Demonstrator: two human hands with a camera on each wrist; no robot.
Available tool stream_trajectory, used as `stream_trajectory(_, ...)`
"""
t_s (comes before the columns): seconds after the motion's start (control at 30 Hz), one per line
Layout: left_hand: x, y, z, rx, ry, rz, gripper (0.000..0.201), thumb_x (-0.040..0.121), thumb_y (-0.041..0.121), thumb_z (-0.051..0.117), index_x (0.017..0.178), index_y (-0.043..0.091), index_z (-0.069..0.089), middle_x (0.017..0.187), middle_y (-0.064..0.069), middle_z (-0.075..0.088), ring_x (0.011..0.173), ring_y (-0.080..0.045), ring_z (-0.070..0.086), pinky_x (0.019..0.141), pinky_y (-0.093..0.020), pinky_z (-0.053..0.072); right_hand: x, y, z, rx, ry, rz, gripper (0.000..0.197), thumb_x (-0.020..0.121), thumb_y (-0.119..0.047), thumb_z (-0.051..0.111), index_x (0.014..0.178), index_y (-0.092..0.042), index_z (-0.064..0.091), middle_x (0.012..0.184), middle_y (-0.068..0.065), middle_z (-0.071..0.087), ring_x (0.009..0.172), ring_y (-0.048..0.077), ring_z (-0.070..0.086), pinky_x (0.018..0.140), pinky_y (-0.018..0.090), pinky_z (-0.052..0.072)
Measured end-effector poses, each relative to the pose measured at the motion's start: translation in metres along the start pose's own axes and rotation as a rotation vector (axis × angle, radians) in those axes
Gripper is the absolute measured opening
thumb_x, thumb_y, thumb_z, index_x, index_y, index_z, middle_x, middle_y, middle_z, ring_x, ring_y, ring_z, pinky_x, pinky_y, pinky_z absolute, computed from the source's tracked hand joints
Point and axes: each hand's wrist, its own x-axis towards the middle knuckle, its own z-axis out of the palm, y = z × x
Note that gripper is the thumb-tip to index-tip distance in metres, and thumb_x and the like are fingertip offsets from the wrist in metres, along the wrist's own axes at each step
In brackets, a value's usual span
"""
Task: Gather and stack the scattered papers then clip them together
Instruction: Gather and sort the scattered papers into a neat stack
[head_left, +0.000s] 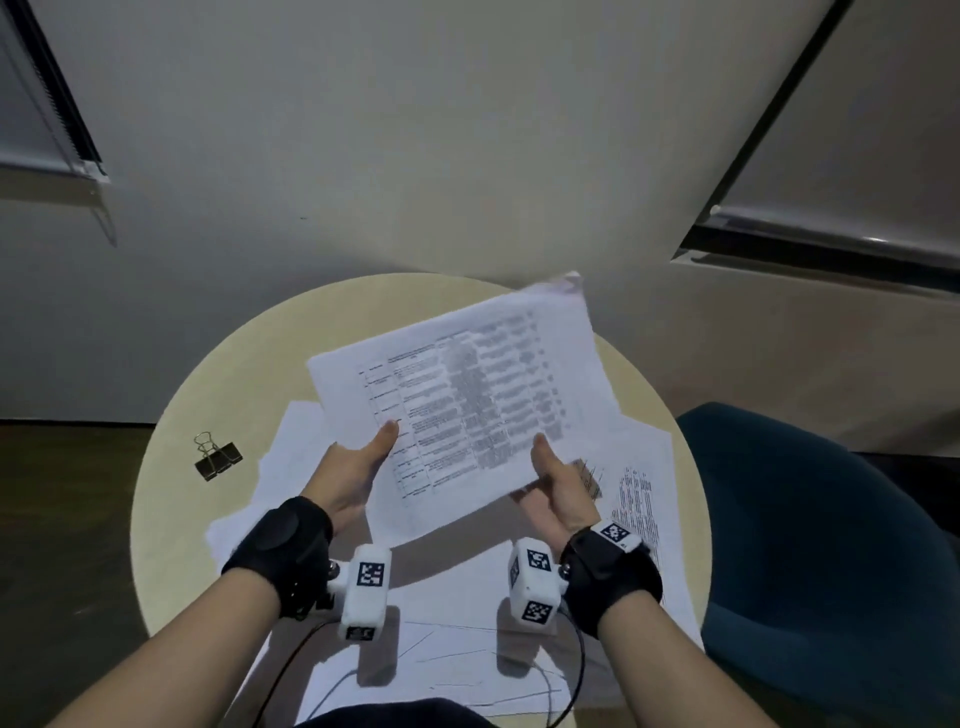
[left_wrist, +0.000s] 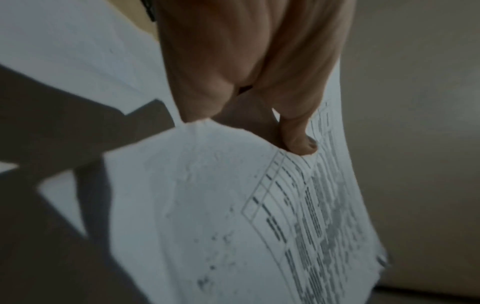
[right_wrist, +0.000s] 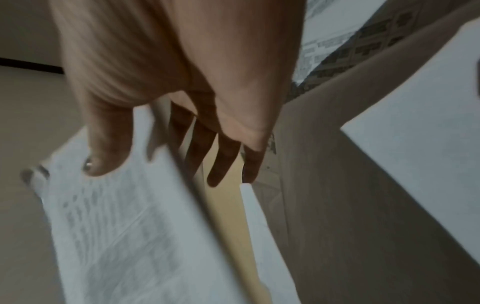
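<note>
Both hands hold a printed sheaf of papers (head_left: 457, 400) above the round table (head_left: 171, 499), tilted up and away from me. My left hand (head_left: 358, 462) pinches its left edge, thumb on top. The right hand (head_left: 556, 478) pinches the near right edge, thumb on the print and fingers beneath. In the left wrist view the thumb (left_wrist: 298, 142) presses the held papers (left_wrist: 221, 205). From the right wrist, the thumb (right_wrist: 109, 148) lies on the papers (right_wrist: 124, 226) with fingers (right_wrist: 223, 162) spread underneath. More loose sheets (head_left: 639, 499) lie scattered on the table. A black binder clip (head_left: 217, 458) lies at the table's left.
A dark teal chair (head_left: 810, 545) stands to the right of the table. A pale wall (head_left: 415, 156) rises behind it, with window blinds at both upper corners. Cables (head_left: 291, 670) run from the wrist cameras across the near sheets.
</note>
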Motion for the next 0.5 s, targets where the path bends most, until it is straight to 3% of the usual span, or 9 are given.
stream_trajectory(0.07, -0.003, -0.008, -0.002, 0.131, 0.033, 0.021, 0.029, 0.093, 0.019, 0.059, 0.115, 0.0, 0.06, 0.092, 0.001, 0.07, 0.074, 0.002, 0.07, 0.063, -0.008, 0.053, -0.001, -0.002, 0.007, -0.114, 0.1, 0.028, 0.037, 0.09, -0.024, 0.064, 0.123, -0.007, 0.059, 0.129, 0.001, 0.059, 0.129, 0.022, 0.047, 0.115, 0.043, 0.028)
stream_trajectory(0.1, -0.003, -0.011, -0.006, 0.176, 0.043, 0.018, 0.029, 0.09, 0.019, 0.064, 0.112, 0.001, 0.061, 0.086, 0.002, 0.071, 0.074, -0.001, 0.069, 0.069, -0.011, 0.055, 0.003, -0.006, 0.007, -0.154, 0.126, -0.005, 0.041, 0.091, -0.024, 0.064, 0.127, -0.005, 0.058, 0.132, -0.006, 0.054, 0.136, 0.019, 0.039, 0.114, 0.039, 0.029)
stream_trajectory(0.17, -0.002, -0.011, -0.018, 0.261, 0.06, 0.011, 0.031, 0.077, 0.026, 0.078, 0.096, 0.008, 0.062, 0.075, 0.003, 0.068, 0.073, -0.008, 0.068, 0.081, -0.026, 0.057, 0.006, -0.014, 0.01, -0.295, 0.175, -0.102, 0.061, 0.079, -0.039, 0.076, 0.125, -0.002, 0.06, 0.119, -0.008, 0.062, 0.131, 0.018, 0.048, 0.098, 0.033, 0.043)
stream_trajectory(0.2, 0.0, -0.009, -0.025, 0.331, 0.101, 0.024, 0.039, 0.071, 0.029, 0.083, 0.095, 0.011, 0.058, 0.082, -0.002, 0.066, 0.08, -0.013, 0.066, 0.083, -0.028, 0.055, 0.013, -0.018, 0.005, -0.389, 0.216, -0.167, 0.072, 0.068, -0.049, 0.082, 0.119, -0.002, 0.063, 0.109, -0.005, 0.068, 0.121, 0.021, 0.057, 0.092, 0.034, 0.049)
stream_trajectory(0.23, 0.003, -0.006, -0.03, 0.433, 0.166, 0.043, 0.051, 0.07, 0.03, 0.083, 0.11, 0.016, 0.055, 0.104, -0.006, 0.063, 0.1, -0.018, 0.061, 0.089, -0.031, 0.051, 0.014, -0.026, 0.003, -0.483, 0.243, -0.232, 0.069, 0.065, -0.049, 0.084, 0.111, -0.002, 0.064, 0.097, -0.002, 0.071, 0.106, 0.02, 0.066, 0.084, 0.034, 0.054)
stream_trajectory(0.3, 0.01, 0.004, -0.034, 0.656, 0.263, 0.169, 0.093, 0.074, 0.031, 0.081, 0.148, 0.025, 0.025, 0.151, -0.002, 0.034, 0.139, -0.02, 0.032, 0.112, -0.041, 0.033, 0.008, -0.041, 0.006, -0.595, 0.211, -0.325, 0.036, 0.077, -0.029, 0.08, 0.093, -0.001, 0.063, 0.075, -0.001, 0.07, 0.074, 0.014, 0.068, 0.066, 0.028, 0.056)
stream_trajectory(0.33, 0.012, 0.011, -0.033, 0.74, 0.269, 0.273, 0.104, 0.072, 0.033, 0.082, 0.152, 0.028, 0.015, 0.157, 0.003, 0.023, 0.144, -0.017, 0.022, 0.116, -0.041, 0.025, 0.009, -0.048, 0.006, -0.673, 0.194, -0.359, 0.027, 0.08, -0.025, 0.077, 0.087, -0.003, 0.063, 0.074, 0.001, 0.069, 0.07, 0.015, 0.066, 0.065, 0.029, 0.056)
stream_trajectory(0.4, 0.015, 0.027, -0.021, 0.8, 0.143, 0.409, 0.101, 0.069, 0.031, 0.085, 0.15, 0.028, 0.024, 0.152, 0.011, 0.033, 0.14, -0.008, 0.03, 0.114, -0.033, 0.028, 0.003, -0.054, 0.009, -0.833, 0.137, -0.38, 0.026, 0.081, -0.032, 0.073, 0.088, -0.007, 0.068, 0.084, 0.008, 0.071, 0.079, 0.021, 0.067, 0.074, 0.034, 0.055)
stream_trajectory(0.5, 0.012, 0.034, -0.001, 0.724, -0.184, 0.285, 0.051, 0.075, 0.021, 0.08, 0.121, 0.027, 0.058, 0.107, 0.02, 0.071, 0.103, 0.006, 0.063, 0.093, -0.021, 0.051, 0.002, -0.041, 0.002, -1.014, 0.068, -0.304, 0.081, 0.061, -0.073, 0.069, 0.112, -0.01, 0.066, 0.11, 0.009, 0.068, 0.098, 0.021, 0.067, 0.092, 0.041, 0.054)
